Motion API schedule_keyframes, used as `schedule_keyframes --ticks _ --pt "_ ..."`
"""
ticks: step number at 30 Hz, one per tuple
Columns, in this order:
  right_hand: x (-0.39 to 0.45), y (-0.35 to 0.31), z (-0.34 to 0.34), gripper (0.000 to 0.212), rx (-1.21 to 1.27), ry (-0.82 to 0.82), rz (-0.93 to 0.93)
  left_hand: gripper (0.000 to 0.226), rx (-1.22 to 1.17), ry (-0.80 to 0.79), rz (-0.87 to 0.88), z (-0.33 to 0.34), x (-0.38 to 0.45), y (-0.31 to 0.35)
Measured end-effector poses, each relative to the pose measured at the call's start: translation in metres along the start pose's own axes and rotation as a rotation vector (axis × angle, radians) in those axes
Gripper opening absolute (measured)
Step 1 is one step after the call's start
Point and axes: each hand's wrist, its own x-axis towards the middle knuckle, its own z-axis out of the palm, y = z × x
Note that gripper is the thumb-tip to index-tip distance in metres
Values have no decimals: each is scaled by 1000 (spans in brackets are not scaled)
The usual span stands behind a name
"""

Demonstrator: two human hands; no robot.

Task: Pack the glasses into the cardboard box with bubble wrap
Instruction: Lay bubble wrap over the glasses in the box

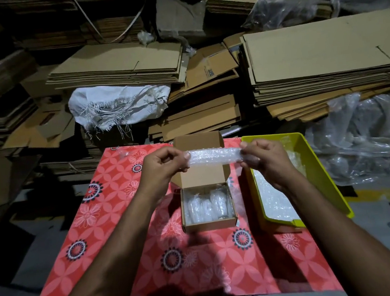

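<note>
A small cardboard box (210,224) stands open in the middle of the red flowered cloth, its lid (198,145) tipped back. Several bubble-wrapped glasses (206,205) lie side by side inside it. Above the box I hold a rolled strip of bubble wrap (214,157) stretched level between both hands. My left hand (164,163) pinches its left end and my right hand (260,157) pinches its right end. Whether a glass is inside the roll cannot be seen.
A yellow plastic bin (322,165) with bubble wrap sheets (275,199) sits just right of the box. Behind the red flowered cloth (115,230) rise stacks of flattened cardboard (325,60), a white sack (116,103) and clear plastic bags (363,140).
</note>
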Motion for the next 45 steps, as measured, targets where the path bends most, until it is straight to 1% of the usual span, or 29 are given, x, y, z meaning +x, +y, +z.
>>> schedule_keyframes --ticks 2,4,6,8,10,11,12,16,18,20,22,25,27,29,32,34,36,37,39,41,43,45 --pt "0 6 2 32 -203 32 -87 16 177 25 59 2 0 -4" --pt "0 10 3 34 -293 87 -128 18 221 51 73 4 -2 -6" --pt "0 13 3 35 -349 123 -133 23 218 49 13 7 -4 -6" --pt "2 18 3 37 -487 92 -173 31 232 30 -56 8 -6 -10" --pt "3 23 3 21 -625 58 -226 26 299 33 -35 11 -7 -13" --pt "0 24 5 14 -670 67 -251 21 309 36 -5 15 -9 -14" --pt "-1 25 7 12 -690 102 -273 17 306 47 12 18 -11 -16" --pt "-11 30 22 15 -658 298 -385 11 398 128 77 32 -18 -25" --pt "-15 32 29 15 -604 325 -414 10 411 161 109 43 -23 -29" --pt "-17 34 33 13 -561 289 -404 8 382 188 99 54 -29 -30" --pt "-20 35 33 16 -451 218 -324 7 374 187 69 60 -32 -33" --pt "-20 41 31 27 -325 120 -222 6 303 101 34 60 -32 -38" --pt "-17 47 28 33 -214 82 -155 14 220 51 8 60 -33 -40" --pt "-16 49 26 32 -100 66 -83 26 175 14 7 59 -33 -40" --pt "-16 50 20 20 -113 16 -80 42 130 -53 -28 56 -31 -48" --pt "-15 56 18 26 -98 -25 -54 48 59 -66 -98 54 -28 -53" --pt "-10 64 16 35 -113 -25 -22 53 11 -70 -156 53 -25 -56" --pt "-7 67 16 35 -122 -20 -6 55 -10 -66 -167 51 -23 -58" --pt "2 76 11 36 -123 -25 26 52 -61 -1 -190 43 -19 -63" --pt "14 86 1 37 -159 -19 36 42 -49 122 -224 29 -13 -73" --pt "26 97 -9 35 -250 -6 43 30 5 233 -258 10 -8 -89" --pt "37 106 -12 29 -406 5 39 24 102 275 -294 -11 -6 -106"
